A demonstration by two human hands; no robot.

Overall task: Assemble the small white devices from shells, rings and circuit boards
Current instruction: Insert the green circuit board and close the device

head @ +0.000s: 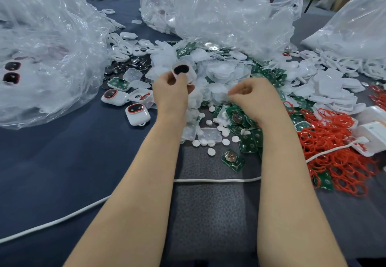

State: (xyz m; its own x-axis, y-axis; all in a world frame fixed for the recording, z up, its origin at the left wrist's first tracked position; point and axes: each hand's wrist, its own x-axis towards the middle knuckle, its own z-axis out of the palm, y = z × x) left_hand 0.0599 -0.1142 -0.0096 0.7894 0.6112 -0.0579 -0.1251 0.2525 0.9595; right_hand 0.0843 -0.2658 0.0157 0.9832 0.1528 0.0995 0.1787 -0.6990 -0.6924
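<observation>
Centre frame: left hand point(170, 91) pinches a shell point(183, 71) by its edge, so it may slip; right hand point(250, 94) is curled, hold unclear.

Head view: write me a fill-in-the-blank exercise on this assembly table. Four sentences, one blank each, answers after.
1. The white shell with the dark oval window is gripped by the ____ hand.
2. The heap of red rings lies to the ____ of the right hand.
3. The circuit boards are ____ in colour.
4. The white cable passes ____ both forearms.

Missing words: left; right; green; under.
</observation>
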